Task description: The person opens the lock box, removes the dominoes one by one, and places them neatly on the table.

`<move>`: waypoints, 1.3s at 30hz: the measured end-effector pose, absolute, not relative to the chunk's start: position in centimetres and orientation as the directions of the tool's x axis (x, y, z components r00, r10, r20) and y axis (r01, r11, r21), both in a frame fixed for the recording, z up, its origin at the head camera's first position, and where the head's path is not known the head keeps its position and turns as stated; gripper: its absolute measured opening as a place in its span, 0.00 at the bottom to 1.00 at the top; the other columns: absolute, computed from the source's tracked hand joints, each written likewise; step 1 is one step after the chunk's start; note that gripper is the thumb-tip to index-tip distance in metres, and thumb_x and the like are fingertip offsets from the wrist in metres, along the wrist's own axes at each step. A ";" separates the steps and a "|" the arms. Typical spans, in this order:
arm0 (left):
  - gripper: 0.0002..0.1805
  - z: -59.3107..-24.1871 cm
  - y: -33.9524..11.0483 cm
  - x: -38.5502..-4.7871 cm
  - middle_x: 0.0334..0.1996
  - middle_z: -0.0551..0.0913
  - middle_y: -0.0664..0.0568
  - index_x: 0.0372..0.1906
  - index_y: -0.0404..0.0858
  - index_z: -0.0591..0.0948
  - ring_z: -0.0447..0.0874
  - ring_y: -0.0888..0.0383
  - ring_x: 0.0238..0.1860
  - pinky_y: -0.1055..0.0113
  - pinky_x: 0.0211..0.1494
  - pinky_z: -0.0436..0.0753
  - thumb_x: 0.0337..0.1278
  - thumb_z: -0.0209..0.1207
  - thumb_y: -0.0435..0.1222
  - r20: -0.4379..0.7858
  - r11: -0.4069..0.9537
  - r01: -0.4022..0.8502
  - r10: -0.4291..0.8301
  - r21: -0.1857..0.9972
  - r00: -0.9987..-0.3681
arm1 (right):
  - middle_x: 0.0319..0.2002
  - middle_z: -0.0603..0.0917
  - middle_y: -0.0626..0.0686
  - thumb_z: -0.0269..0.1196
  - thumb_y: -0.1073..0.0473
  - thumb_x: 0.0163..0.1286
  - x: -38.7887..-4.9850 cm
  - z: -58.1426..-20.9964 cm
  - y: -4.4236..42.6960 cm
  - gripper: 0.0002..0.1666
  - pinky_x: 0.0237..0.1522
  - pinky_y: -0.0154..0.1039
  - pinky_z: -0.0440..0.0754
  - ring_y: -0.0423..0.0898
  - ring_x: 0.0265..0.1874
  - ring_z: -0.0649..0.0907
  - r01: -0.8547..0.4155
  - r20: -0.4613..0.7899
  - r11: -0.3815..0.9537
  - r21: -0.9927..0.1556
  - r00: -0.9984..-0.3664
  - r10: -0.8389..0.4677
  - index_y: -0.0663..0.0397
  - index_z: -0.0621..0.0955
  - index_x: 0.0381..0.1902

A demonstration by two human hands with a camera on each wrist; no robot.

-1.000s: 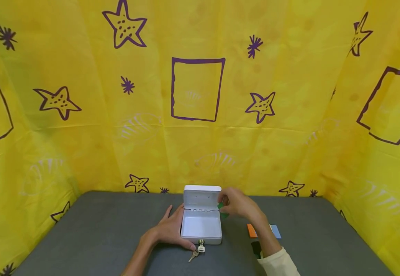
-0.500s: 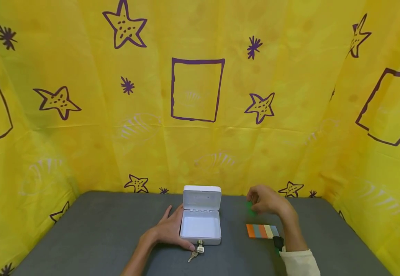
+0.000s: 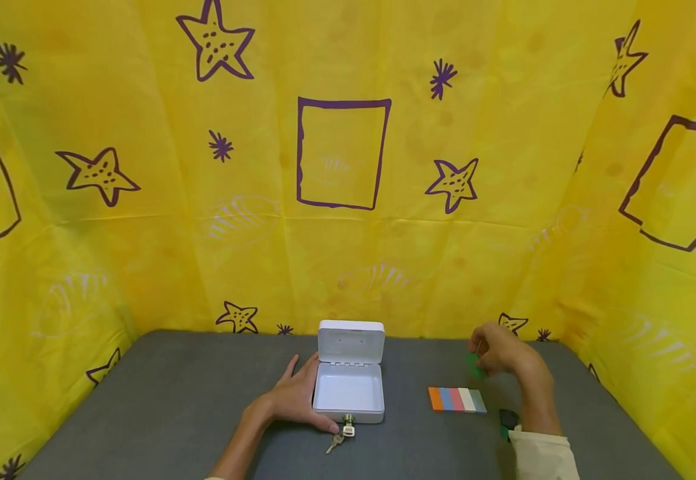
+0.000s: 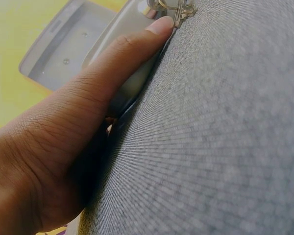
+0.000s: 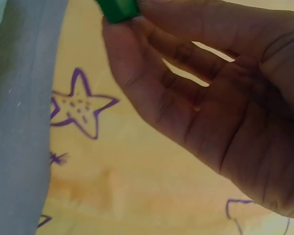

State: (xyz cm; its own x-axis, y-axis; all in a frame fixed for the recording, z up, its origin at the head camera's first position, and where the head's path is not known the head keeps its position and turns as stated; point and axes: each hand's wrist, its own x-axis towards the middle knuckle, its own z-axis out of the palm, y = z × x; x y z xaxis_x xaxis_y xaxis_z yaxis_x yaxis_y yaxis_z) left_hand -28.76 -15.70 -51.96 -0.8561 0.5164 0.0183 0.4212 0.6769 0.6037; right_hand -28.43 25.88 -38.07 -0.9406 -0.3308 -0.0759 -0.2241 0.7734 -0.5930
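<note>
A white cash box (image 3: 349, 393) stands on the grey table with its lid (image 3: 351, 343) raised. A key (image 3: 349, 427) sits in its front lock, and a second key (image 3: 336, 443) hangs from it. My left hand (image 3: 295, 397) holds the box at its left side, thumb across the front corner; in the left wrist view the other fingers are mostly hidden. To the right, above the table, my right hand (image 3: 504, 350) pinches a small green block (image 5: 118, 9) between thumb and fingertips. The block is partly cut off in the right wrist view.
A row of flat coloured strips (image 3: 457, 400), orange, blue, pink, white and grey-blue, lies right of the box. A yellow cloth (image 3: 348, 267) with purple drawings hangs behind the grey table (image 3: 204, 373) and at both sides.
My right hand has moved right, away from the box, carrying the green block past the strips, which now show fully. The left hand and box have stayed in place.
</note>
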 end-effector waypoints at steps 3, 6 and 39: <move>0.75 -51.8 -15.7 -28.7 0.82 0.56 0.38 0.83 0.34 0.47 0.57 0.40 0.83 0.28 0.83 0.36 0.35 0.79 0.60 0.016 0.680 0.421 0.516 0.600 -0.857 | 0.30 0.83 0.58 0.59 0.81 0.55 -28.4 -38.5 26.5 0.14 0.27 0.40 0.83 0.49 0.23 0.79 -0.180 -0.123 0.812 -0.556 -0.948 -0.295 0.68 0.82 0.38; 0.76 -51.8 -15.8 -28.7 0.83 0.55 0.38 0.83 0.35 0.47 0.56 0.40 0.83 0.28 0.83 0.36 0.35 0.79 0.60 0.015 0.678 0.420 0.517 0.603 -0.856 | 0.28 0.81 0.55 0.57 0.82 0.54 -28.4 -39.1 26.8 0.15 0.28 0.38 0.80 0.48 0.23 0.77 -0.127 -0.174 0.847 -0.516 -0.953 -0.248 0.64 0.81 0.36; 0.77 -52.8 -16.2 -28.9 0.82 0.56 0.37 0.83 0.38 0.47 0.55 0.36 0.82 0.26 0.81 0.34 0.34 0.77 0.67 0.058 0.642 0.442 0.527 0.626 -0.848 | 0.34 0.79 0.56 0.61 0.81 0.60 -29.0 -42.6 26.6 0.16 0.29 0.40 0.86 0.52 0.25 0.84 0.056 -0.373 0.908 -0.416 -0.921 -0.114 0.57 0.79 0.36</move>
State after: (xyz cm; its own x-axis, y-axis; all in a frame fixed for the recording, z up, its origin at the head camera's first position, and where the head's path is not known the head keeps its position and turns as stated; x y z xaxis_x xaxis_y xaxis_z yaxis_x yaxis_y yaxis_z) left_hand -28.94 -16.18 -52.75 -0.8481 0.5267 0.0579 0.4417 0.6423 0.6264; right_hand -28.99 26.57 -42.61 -0.9207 -0.1138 -0.3733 0.0564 0.9077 -0.4158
